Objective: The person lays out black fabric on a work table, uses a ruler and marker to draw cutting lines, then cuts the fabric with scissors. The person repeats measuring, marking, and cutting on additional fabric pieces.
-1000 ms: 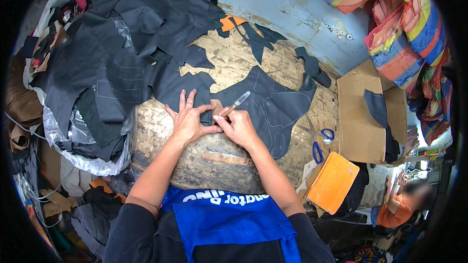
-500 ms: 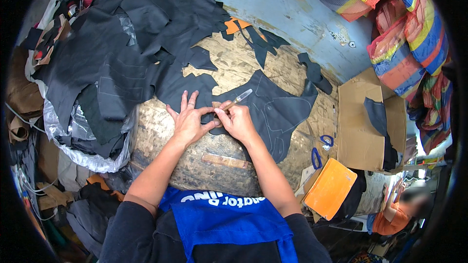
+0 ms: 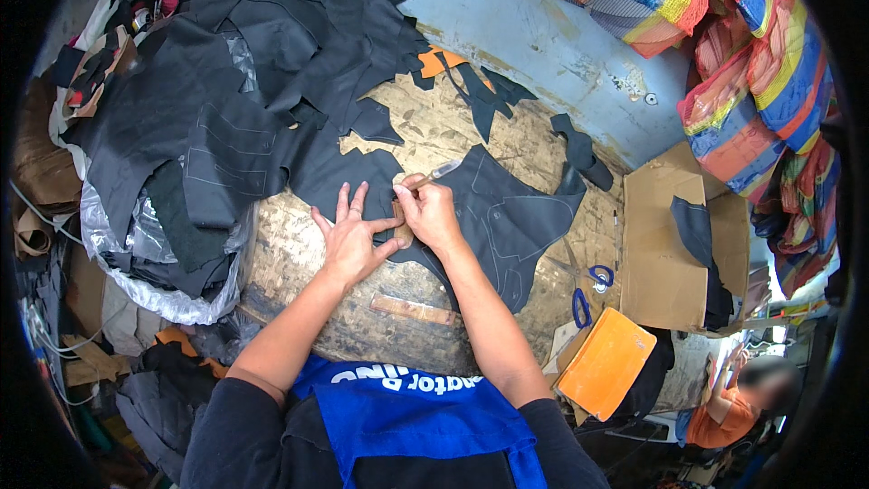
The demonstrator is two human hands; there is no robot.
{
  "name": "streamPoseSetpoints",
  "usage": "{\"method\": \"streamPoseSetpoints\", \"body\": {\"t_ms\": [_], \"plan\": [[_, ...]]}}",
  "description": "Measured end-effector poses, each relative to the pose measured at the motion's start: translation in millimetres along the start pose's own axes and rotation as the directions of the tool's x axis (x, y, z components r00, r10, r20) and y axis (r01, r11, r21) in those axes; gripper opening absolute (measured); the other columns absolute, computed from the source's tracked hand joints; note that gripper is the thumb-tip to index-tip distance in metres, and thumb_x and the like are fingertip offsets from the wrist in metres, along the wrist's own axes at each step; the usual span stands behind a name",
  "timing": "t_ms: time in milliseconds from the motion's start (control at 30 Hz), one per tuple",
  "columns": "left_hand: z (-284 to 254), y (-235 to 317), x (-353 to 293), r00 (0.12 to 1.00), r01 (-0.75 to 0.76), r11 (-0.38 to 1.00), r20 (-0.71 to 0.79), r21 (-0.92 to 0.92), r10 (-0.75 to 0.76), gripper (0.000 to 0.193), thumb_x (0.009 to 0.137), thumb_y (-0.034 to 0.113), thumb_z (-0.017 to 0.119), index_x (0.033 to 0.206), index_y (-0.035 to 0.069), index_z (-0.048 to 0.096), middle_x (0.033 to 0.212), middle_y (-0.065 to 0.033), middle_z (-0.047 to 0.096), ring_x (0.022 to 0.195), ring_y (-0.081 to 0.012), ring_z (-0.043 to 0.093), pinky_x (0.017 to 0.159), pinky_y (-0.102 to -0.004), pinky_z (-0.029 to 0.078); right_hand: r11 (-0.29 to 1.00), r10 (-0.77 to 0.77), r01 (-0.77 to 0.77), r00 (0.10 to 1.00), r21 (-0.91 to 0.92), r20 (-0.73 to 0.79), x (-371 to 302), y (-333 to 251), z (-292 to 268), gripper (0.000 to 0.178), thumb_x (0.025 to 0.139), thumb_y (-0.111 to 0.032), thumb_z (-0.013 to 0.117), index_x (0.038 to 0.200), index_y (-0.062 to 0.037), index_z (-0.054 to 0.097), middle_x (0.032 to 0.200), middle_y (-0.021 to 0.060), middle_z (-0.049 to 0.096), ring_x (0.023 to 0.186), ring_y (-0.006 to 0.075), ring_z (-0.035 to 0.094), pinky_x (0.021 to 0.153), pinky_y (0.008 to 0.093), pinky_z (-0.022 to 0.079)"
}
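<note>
A slim pen (image 3: 444, 169) with a clear barrel end slants up from my right hand (image 3: 433, 217), whose fingers are closed around it. Beneath both hands lies a black, leather-like sheet (image 3: 523, 226) with thin pale outlines drawn on its right part. My left hand (image 3: 347, 237) is spread flat on the sheet. Its thumb and index finger rest on a small, flat brown template (image 3: 399, 223). The right hand is at that template's right edge; the pen's tip is hidden by the fingers.
Black sheets heap up (image 3: 299, 27) at the far left. Blue-handled scissors (image 3: 582, 305), an orange pad (image 3: 607, 364) and an open cardboard box (image 3: 663, 244) are on the right. A flat brown strip (image 3: 412, 310) lies on the worn wooden surface (image 3: 290, 281) near me. Beyond, at lower right, sits another person (image 3: 720, 421).
My right hand has shifted up along the template, and the pen leans lower. More of the brown template shows between my hands. The left hand stays spread.
</note>
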State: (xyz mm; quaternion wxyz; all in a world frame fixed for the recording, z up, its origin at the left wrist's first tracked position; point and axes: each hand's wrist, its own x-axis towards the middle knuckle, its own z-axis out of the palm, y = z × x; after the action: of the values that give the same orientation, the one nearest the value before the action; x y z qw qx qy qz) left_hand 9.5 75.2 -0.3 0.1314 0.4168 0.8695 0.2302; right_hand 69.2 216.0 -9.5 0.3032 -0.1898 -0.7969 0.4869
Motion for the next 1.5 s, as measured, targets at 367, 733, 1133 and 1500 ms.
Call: {"method": "streamPoseSetpoints", "body": {"t_ms": [367, 733, 1133, 1500], "plan": [[-13, 1, 7, 0.991, 0.006, 1.0, 0.131, -0.006, -0.005, 0.074, 0.041, 0.049, 0.085, 0.111, 0.032, 0.068, 0.15, -0.0194, 0.021, 0.141, -0.0384, 0.007, 0.098, -0.0754, 0.004, 0.98, 0.155, -0.151, 0.988, 0.127, -0.02, -51, 3, -14, 0.016, 0.088, -0.013, 0.063, 0.082, 0.0012, 0.06, 0.062, 0.0042, 0.059, 0.053, 0.0052, 0.052, 0.048, 0.0233, 0.043], [-15, 1, 8, 0.989, 0.021, 1.0, 0.148, 0.017, -0.023, 0.082, 0.035, 0.05, 0.087, 0.112, 0.031, 0.067, 0.151, -0.0179, 0.02, 0.141, -0.0383, 0.007, 0.098, -0.0756, 0.005, 0.994, 0.014, -0.003, 0.995, -0.109, 0.102, -45, -18, -14, 0.014, 0.084, -0.009, 0.065, 0.081, 0.0036, 0.062, 0.069, 0.0127, 0.066, 0.06, 0.0133, 0.063, 0.053, 0.0283, 0.048], [-1, -4, 8, 0.997, 0.036, 0.999, 0.065, -0.012, -0.035, 0.058, 0.059, 0.048, 0.079, 0.111, 0.025, 0.067, 0.15, -0.0171, 0.024, 0.142, -0.0358, 0.01, 0.099, -0.0745, 0.003, 0.999, 0.021, -0.02, 0.999, -0.044, 0.027, -33, -12, -8, 0.015, 0.087, -0.01, 0.062, 0.083, 0.004, 0.062, 0.061, 0.0079, 0.061, 0.054, 0.006, 0.055, 0.047, 0.0243, 0.044], [6, 0, -2, 0.999, -0.01, 0.999, -0.05, -0.043, 0.008, 0.04, 0.069, 0.039, 0.074, 0.108, 0.031, 0.068, 0.148, -0.0197, 0.025, 0.14, -0.039, 0.013, 0.099, -0.0741, 0.003, 0.996, 0.032, -0.029, 0.999, -0.083, 0.039, -10, -5, -2, 0.015, 0.086, -0.011, 0.062, 0.082, 0.0029, 0.062, 0.066, 0.0098, 0.065, 0.058, 0.0125, 0.062, 0.053, 0.0263, 0.048]]}}
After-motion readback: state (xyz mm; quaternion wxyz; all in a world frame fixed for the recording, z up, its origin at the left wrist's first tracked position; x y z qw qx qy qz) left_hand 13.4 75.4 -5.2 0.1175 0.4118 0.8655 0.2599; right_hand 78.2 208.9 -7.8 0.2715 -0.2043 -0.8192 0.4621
